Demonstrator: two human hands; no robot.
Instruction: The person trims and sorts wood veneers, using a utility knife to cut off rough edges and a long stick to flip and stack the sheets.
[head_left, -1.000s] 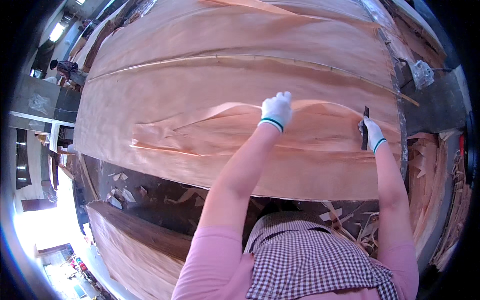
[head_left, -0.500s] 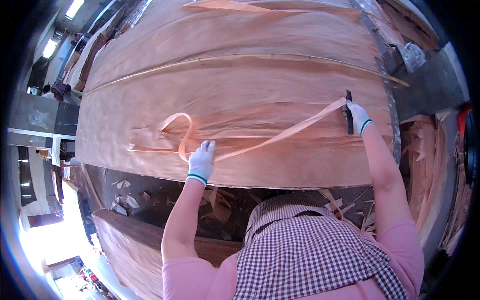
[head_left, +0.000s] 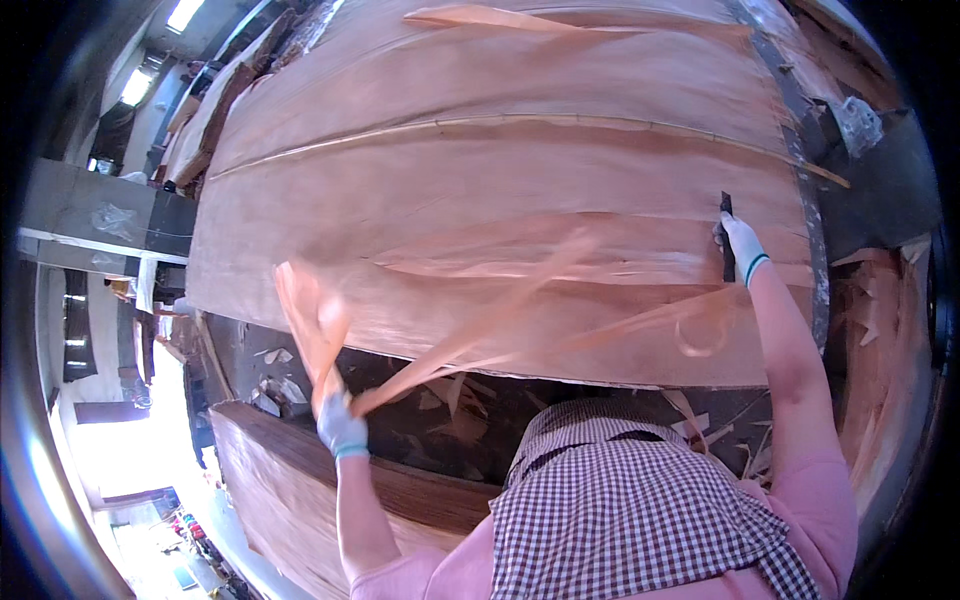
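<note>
Off the near left edge of the wide veneer sheet (head_left: pixel 480 190), my left hand (head_left: pixel 343 430) in a white glove with a teal cuff is closed around thin veneer strips (head_left: pixel 313 335). One wide, curled piece stands up from the fist, blurred by motion. Long narrow ribbons trail from it to the right across the sheet, and one ends in a loop near the right side. My right hand (head_left: pixel 742 245), gloved too, grips a dark, narrow, flat tool (head_left: pixel 728 265) resting near the sheet's right end. A torn opening in the sheet lies left of it.
A long thin bamboo pole (head_left: pixel 520 120) lies across the sheet. Below the near edge, veneer scraps (head_left: pixel 285 390) litter the floor beside a lower veneer stack (head_left: pixel 290 470). More veneer (head_left: pixel 870 340) stands at the right, and a clear plastic bag (head_left: pixel 858 125) sits at the upper right.
My left hand has swung down and left off the sheet, pulling the veneer strips with it. The strip's far end has come away from my right hand, which still holds the tool.
</note>
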